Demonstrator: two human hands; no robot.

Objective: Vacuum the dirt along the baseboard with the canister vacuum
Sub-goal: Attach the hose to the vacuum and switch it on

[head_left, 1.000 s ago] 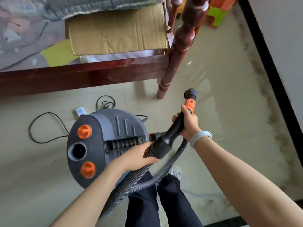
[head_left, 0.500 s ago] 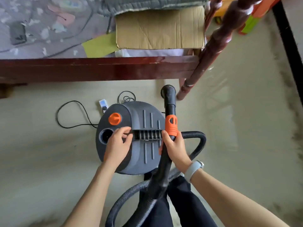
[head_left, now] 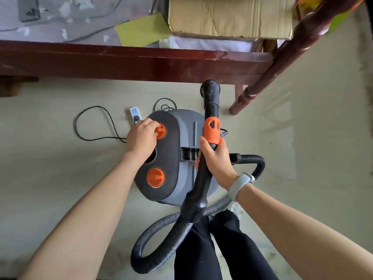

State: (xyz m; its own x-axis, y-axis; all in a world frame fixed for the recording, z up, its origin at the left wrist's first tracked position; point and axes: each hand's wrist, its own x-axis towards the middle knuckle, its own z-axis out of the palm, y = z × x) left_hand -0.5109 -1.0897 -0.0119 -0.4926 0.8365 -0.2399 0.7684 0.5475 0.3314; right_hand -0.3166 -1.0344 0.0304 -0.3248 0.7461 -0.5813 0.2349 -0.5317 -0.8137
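Note:
A grey canister vacuum (head_left: pixel 181 138) stands on the pale floor between my arms, its dark top panel carrying two orange knobs. My left hand (head_left: pixel 142 138) grips the far orange knob (head_left: pixel 161 130). The near orange knob (head_left: pixel 155 177) is untouched. My right hand (head_left: pixel 216 158) holds the black wand (head_left: pixel 210 110) just below its orange collar (head_left: pixel 212 130), nozzle end pointing away toward the bed. A ribbed black hose (head_left: pixel 159 235) loops from the wand down past my legs and round to the canister's right side.
A dark red wooden bed rail (head_left: pixel 131 63) crosses the top, with a turned bedpost (head_left: pixel 268 77) at right and a cardboard box (head_left: pixel 230 15) on the bed. A white power strip (head_left: pixel 134 114) and black cord (head_left: pixel 94 122) lie left of the vacuum. Dirt streaks the floor at far right (head_left: pixel 365 49).
My left hand left the hose, passed over the canister's handle and now grips the far orange knob. My right hand swung the wand to point forward. The view turned left, away from the wall.

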